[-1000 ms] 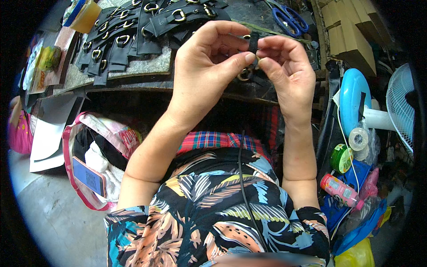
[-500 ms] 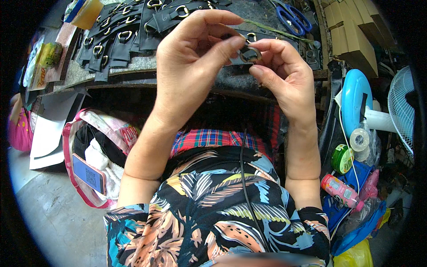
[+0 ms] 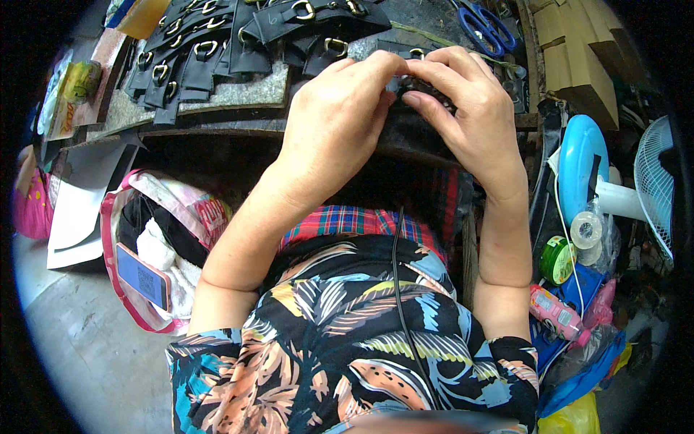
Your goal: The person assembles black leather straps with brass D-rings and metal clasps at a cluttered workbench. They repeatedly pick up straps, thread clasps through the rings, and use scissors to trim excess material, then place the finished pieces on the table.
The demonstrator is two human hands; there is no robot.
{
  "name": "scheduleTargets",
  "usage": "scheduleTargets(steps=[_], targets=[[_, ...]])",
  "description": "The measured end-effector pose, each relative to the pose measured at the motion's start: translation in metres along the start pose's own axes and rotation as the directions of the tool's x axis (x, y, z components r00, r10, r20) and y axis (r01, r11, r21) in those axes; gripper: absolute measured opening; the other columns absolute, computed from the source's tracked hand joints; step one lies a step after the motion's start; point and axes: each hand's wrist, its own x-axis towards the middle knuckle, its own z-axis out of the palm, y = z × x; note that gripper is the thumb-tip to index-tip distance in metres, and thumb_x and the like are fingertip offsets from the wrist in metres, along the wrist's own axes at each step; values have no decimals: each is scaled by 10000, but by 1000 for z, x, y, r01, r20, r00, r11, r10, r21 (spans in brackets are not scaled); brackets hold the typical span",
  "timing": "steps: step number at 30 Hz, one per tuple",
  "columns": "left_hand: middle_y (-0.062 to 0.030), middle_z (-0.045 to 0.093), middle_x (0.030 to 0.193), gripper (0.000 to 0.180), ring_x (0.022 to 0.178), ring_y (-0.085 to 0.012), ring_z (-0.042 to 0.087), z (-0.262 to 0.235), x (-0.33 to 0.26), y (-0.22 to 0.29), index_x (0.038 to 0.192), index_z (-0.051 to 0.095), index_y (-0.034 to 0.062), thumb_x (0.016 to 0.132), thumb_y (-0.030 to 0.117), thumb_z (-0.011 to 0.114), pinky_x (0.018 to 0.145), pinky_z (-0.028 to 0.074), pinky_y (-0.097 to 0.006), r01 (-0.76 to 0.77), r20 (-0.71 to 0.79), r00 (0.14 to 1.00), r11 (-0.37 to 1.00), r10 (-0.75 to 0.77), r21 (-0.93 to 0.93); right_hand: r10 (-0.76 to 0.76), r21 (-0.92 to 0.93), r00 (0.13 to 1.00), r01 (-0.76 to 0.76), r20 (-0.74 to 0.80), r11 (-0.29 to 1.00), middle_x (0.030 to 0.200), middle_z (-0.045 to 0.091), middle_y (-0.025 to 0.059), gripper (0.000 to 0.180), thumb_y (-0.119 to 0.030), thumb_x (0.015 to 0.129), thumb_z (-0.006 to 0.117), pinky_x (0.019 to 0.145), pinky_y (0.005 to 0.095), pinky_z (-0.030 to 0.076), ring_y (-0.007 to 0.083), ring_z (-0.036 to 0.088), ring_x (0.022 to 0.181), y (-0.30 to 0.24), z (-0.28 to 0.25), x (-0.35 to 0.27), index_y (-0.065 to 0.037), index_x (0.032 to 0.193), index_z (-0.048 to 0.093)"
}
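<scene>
Above the near edge of the workbench (image 3: 238, 129), my two hands meet at the fingertips. My left hand (image 3: 334, 119) is closed with its back toward me, its fingertips hidden. Thumb and forefinger of my right hand (image 3: 473, 108) are bent in a pinch against the left one. The small metal ring seen between them a moment ago is now almost wholly covered by the fingers. Left of and beyond my hands lie black straps (image 3: 249, 61) in overlapping rows, many with gold-coloured D-shaped rings (image 3: 336, 48). Another ring (image 3: 417, 53) shows just behind my fingertips.
Blue-handled scissors (image 3: 481, 32) lie at the back right of the bench, beside cardboard boxes (image 3: 578, 72). A fan (image 3: 654, 188) and a blue round disc (image 3: 582, 166) stand at the right. At lower left is a bag (image 3: 112, 253) with a phone (image 3: 143, 278) on top.
My left hand has turned over and moved lower and to the right, its back now facing me. My fingertips have closed over the metal ring, uncovering more of the straps behind.
</scene>
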Motion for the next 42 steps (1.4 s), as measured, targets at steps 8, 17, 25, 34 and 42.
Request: scheduleTargets(steps=[8, 17, 25, 34, 42], targets=[[-110, 667, 918, 240, 819, -345, 655, -5, 4, 3, 1045, 617, 52, 840, -66, 663, 716, 549, -435, -125, -72, 990, 988, 119, -94, -96, 105, 986, 111, -139, 988, 1077, 737, 55, 258, -100, 796, 797, 884, 398, 515, 286, 653, 985, 0, 4, 1, -92, 1049, 746], [-85, 661, 963, 255, 875, -275, 628, -16, 6, 1, 1044, 691, 59, 829, 148, 796, 718, 538, -359, -89, 15, 996, 905, 91, 417, 17, 176, 999, -10, -37, 984, 876, 687, 82, 106, -87, 853, 750, 804, 366, 482, 249, 622, 873, 2, 2, -2, -27, 935, 719], [-103, 612, 934, 234, 967, -300, 589, -10, 0, 5, 879, 693, 39, 743, 173, 828, 789, 535, -371, -44, 60, 998, 868, 16, 495, 35, 97, 999, -35, 1, 995, 871, 679, 30, 146, -238, 846, 776, 785, 396, 446, 256, 614, 887, 1, 19, -9, -112, 878, 709], [-7, 663, 975, 235, 898, -71, 632, -1, 3, -3, 1144, 602, 10, 931, -15, 699, 723, 540, -249, 341, 132, 939, 822, -317, -455, 139, 384, 990, -135, 15, 913, 862, 683, 66, 146, -193, 870, 770, 812, 378, 478, 266, 633, 867, 9, 14, -11, -62, 903, 714], [-7, 628, 985, 313, 861, -76, 610, 0, 7, -10, 1192, 601, 35, 910, 3, 733, 683, 530, -229, 468, 306, 873, 475, -380, -745, 201, 449, 979, -192, 26, 873, 852, 669, 54, 173, -183, 875, 783, 799, 333, 477, 206, 608, 837, 8, 13, -12, -35, 893, 694]])
